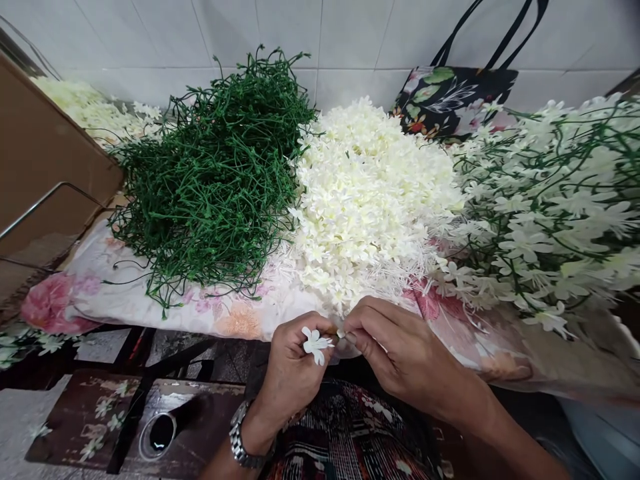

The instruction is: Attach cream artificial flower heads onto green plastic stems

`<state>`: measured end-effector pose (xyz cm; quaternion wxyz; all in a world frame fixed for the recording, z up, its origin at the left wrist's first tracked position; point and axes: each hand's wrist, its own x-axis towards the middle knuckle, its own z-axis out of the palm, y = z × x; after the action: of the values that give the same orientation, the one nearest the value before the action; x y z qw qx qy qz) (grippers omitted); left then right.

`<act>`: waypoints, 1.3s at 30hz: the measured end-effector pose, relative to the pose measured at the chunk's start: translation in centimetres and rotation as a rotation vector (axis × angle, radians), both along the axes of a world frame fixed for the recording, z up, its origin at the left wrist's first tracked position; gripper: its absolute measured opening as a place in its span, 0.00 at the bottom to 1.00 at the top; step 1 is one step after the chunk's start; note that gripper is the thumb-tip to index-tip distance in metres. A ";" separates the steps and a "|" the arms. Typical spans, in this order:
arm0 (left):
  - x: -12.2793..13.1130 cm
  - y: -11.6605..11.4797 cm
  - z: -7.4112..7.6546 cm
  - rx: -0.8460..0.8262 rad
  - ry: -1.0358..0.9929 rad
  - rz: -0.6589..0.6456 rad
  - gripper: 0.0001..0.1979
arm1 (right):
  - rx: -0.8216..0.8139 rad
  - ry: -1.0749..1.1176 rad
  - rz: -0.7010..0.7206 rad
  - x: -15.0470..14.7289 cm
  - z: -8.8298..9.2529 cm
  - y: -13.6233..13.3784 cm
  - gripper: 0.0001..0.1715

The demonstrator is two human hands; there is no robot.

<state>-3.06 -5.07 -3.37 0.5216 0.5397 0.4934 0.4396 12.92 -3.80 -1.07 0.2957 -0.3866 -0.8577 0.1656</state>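
My left hand (295,363), with a metal watch on the wrist, is closed around a small white artificial flower (316,345) that sticks out between its fingers. My right hand (395,350) pinches something tiny at the flower's right side, fingertips meeting those of the left hand. Both hands hover at the near edge of a floral cloth (150,303). Just beyond them lies a big heap of loose white flower heads (370,193). Left of it sits a tangled pile of green plastic stems (215,173).
Assembled white flower sprays on green stems (550,207) fill the right side. A black floral tote bag (450,97) leans on the tiled wall. A brown cardboard box (45,160) stands at left, more white flowers (90,110) behind it. A tape roll (160,433) lies below.
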 end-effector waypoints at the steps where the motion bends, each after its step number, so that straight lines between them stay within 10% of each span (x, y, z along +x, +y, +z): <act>1: 0.1 0.1 0.0 -0.014 -0.009 0.006 0.05 | 0.002 -0.002 -0.001 -0.1 -0.1 0.1 0.13; 39: 0.0 -0.2 -0.3 -0.084 -0.113 0.054 0.04 | 0.049 0.188 -0.032 0.0 -1.1 -0.8 0.07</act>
<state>-3.05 -5.24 -3.62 0.5588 0.4781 0.4954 0.4623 12.96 -4.60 -2.13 0.3869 -0.3757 -0.8237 0.1751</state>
